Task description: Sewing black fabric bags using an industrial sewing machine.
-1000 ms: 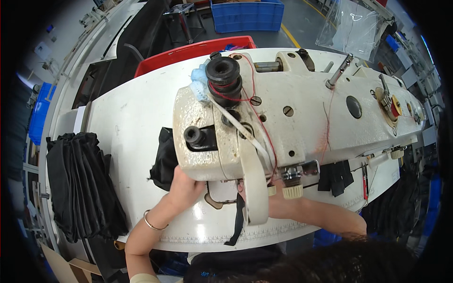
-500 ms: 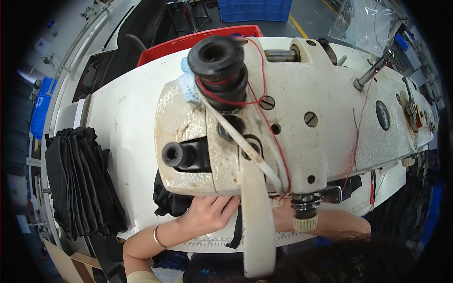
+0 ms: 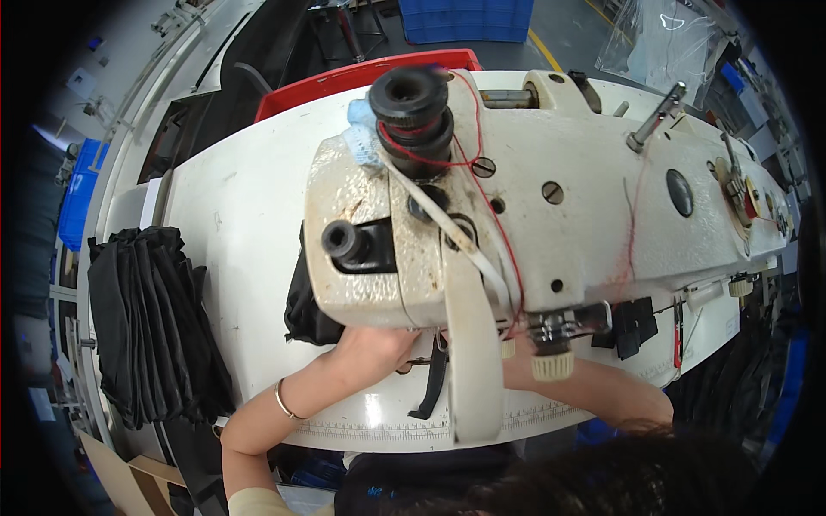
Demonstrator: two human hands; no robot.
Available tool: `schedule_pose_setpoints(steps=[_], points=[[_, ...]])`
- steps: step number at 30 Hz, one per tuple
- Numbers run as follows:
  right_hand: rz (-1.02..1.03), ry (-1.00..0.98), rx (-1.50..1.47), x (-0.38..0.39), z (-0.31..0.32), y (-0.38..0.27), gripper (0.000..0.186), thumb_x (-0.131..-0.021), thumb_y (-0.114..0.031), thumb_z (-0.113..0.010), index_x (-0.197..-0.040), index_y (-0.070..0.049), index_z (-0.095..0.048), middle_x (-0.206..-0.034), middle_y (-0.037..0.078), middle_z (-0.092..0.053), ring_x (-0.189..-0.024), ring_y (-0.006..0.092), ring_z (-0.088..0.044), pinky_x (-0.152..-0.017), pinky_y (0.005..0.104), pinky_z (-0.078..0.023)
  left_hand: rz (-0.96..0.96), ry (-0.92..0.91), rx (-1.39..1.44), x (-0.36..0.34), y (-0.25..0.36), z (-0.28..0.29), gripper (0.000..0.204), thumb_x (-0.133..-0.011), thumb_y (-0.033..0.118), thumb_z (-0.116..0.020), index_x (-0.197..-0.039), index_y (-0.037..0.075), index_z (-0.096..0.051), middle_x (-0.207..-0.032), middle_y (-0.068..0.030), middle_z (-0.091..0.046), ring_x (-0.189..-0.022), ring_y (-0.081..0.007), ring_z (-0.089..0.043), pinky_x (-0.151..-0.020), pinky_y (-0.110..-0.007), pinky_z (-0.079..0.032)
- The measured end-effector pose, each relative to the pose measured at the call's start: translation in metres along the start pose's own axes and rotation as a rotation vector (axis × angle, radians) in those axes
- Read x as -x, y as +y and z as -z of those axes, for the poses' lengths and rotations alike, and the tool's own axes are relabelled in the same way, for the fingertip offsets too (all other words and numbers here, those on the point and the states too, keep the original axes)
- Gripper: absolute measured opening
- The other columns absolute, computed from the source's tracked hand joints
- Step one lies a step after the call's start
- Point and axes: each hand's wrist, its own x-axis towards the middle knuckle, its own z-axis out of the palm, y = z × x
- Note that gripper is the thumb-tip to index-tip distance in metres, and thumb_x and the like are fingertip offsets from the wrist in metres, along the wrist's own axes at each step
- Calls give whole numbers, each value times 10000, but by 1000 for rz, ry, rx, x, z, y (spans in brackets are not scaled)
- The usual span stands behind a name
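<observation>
A cream sewing machine [image 3: 594,215] with red thread fills the middle of the view. My left hand [image 3: 374,351], a bangle at its wrist, reaches in below the machine's head, and its fingers are mostly hidden there. Black fabric [image 3: 307,301] lies beside that hand, partly under the head. From the right my right forearm [image 3: 594,389] comes in, while my right hand is largely hidden behind the cream lever [image 3: 476,370] and the machine. Between the two hands a narrow black strip [image 3: 432,385] hangs down toward the table's near edge.
A pleated-looking stack of black fabric [image 3: 155,331] lies at the left of the white table [image 3: 232,198]. Small black pieces [image 3: 632,327] and a red-handled tool [image 3: 678,334] lie at the right. A red tray [image 3: 344,80] stands behind, with a blue crate [image 3: 465,19] beyond it.
The view has shifted, so the machine sits higher in it. My left hand has gone farther in under the machine's head. More of the black strip and of the small black pieces shows.
</observation>
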Motion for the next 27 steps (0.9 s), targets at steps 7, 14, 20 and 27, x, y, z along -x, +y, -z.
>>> schedule_pose_setpoints(steps=[7, 14, 20, 27], points=[[279, 126, 76, 21, 30, -49, 312, -619, -135, -561, -866, 43, -627, -960, 129, -595, -913, 262, -572, -759, 334, -465, -425, -171, -408, 24, 80, 52, 135, -556, 102, -558, -655, 17, -592, -652, -68, -529, -700, -228, -526, -818, -309, -419], [107, 249, 68, 34, 34, -79, 309, -721, -95, -599, -996, 41, -636, -948, 97, -579, -874, 208, -577, -705, 301, -478, -316, 87, -502, 88, 109, 17, 142, -659, 97, -597, -771, 14, -626, -750, -34, -514, -692, -156, -495, -687, -264, -413], [86, 305, 37, 32, 40, -81, 294, -718, -82, -600, -986, 32, -640, -947, 91, -588, -877, 197, -586, -686, 288, -477, -227, 404, -417, 101, 104, -9, 201, -655, 59, -602, -849, 37, -654, -788, -18, -515, -708, -150, -496, -667, -253, -428], [108, 229, 32, 36, 40, -83, 228, -712, -101, -602, -902, 20, -634, -932, 97, -595, -928, 207, -587, -719, 284, -474, 158, 344, 279, 77, 85, 17, 349, -628, -111, -541, -949, -7, -630, -871, -102, -596, -768, -218, -579, -725, -305, -472]])
